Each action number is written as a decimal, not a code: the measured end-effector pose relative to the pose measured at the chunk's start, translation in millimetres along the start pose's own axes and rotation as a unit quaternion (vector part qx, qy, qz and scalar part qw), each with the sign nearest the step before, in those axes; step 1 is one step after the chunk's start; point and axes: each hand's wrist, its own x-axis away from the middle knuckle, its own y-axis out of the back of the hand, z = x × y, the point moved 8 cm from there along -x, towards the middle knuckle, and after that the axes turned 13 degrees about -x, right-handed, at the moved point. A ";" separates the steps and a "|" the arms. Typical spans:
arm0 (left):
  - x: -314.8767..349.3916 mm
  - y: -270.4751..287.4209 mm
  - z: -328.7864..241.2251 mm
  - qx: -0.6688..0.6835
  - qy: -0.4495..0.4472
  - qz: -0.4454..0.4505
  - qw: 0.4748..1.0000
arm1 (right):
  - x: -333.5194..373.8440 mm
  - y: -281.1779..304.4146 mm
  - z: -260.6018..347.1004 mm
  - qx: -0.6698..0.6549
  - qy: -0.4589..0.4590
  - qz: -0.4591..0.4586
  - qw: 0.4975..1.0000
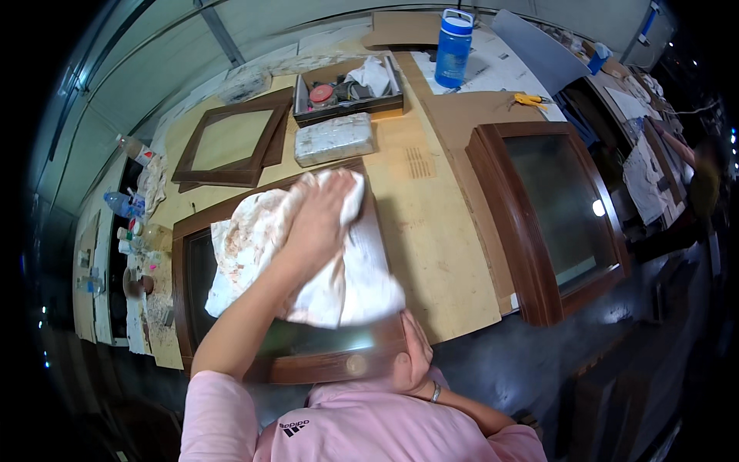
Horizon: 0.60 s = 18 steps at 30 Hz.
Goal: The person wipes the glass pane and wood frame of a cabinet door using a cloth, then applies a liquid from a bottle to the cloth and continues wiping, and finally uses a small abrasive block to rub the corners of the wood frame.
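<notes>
in the head view, mid-frame, the left hand (pixel 317 223) rests on a stained white cloth (pixel 366 281) over a glazed wooden panel (pixel 308 370), its blurred fingers' closure unclear; lower centre, the right hand (pixel 416 358) clasps the panel's corner, fingers closed.

The cloth (pixel 339 279) is brown-blotched white, the frame (pixel 308 369) reddish-brown.
</notes>
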 end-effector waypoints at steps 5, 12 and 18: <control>69.8 20.9 46.6 0.003 0.045 0.072 0.996 | -4.4 3.6 1.6 0.015 0.001 -0.013 1.000; 17.0 9.5 -2.1 0.023 0.001 0.004 1.000 | -6.5 -0.7 9.1 0.003 -0.001 -0.017 1.000; 87.4 18.5 112.4 -0.084 0.170 0.016 0.982 | -5.8 6.6 3.1 0.030 0.002 -0.015 0.999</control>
